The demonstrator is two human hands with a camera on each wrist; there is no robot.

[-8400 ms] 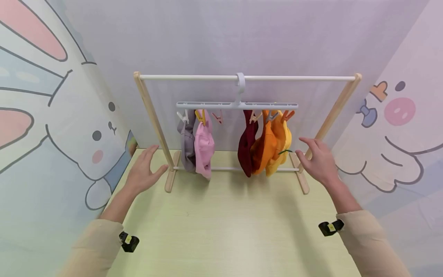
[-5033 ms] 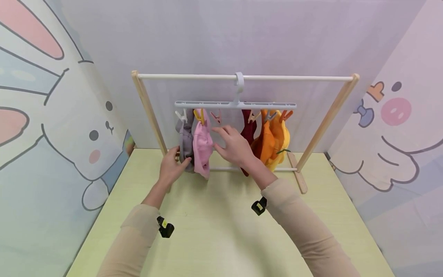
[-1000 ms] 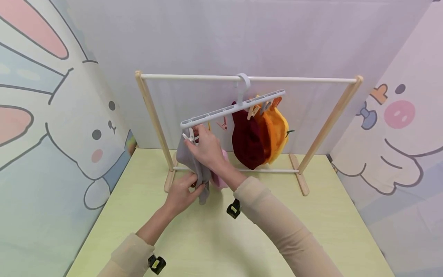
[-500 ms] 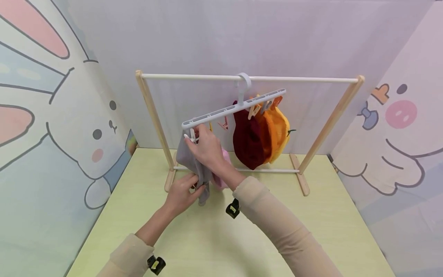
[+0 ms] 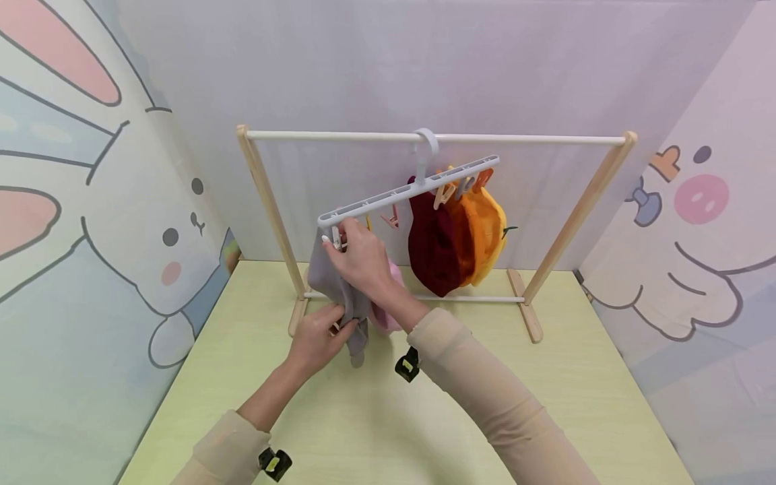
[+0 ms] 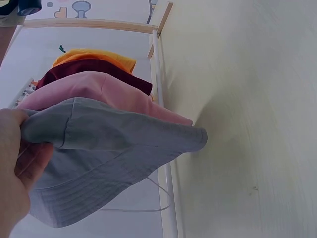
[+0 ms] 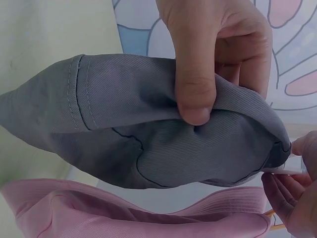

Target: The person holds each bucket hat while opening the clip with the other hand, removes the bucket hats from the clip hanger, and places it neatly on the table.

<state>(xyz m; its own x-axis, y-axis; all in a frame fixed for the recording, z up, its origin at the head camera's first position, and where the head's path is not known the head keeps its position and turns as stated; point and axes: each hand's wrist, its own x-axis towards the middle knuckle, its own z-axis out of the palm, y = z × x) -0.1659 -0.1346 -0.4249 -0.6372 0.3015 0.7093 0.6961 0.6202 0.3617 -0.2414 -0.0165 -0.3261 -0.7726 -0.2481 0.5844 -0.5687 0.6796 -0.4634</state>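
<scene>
A grey bucket hat [image 5: 325,268] hangs at the near left end of a slanting white clip hanger [image 5: 388,197]. My left hand [image 5: 316,340] grips the hat low down; in the right wrist view its thumb [image 7: 196,99] presses the folded cloth against the fingers. Up by the hanger bar, my right hand [image 5: 362,259] pinches the white clip [image 5: 336,237] at the hat's top edge. How wide the clip's jaws stand is hard to see. A pink hat [image 6: 114,91] hangs just behind the grey one, mostly covered by my right hand and forearm in the head view.
Dark red [image 5: 433,246] and orange-yellow [image 5: 488,236] hats hang from clips on the hanger's far half. A pink clip [image 5: 392,217] dangles with nothing in it. The hanger hooks over the rack's white top rail [image 5: 521,139]; wooden posts [image 5: 578,219] stand on the pale tabletop [image 5: 485,391].
From the rack's two sides, both hands have come to the grey hat and its clip. The hanger has swung, its left end towards me. Over the last second the grip stays nearly the same.
</scene>
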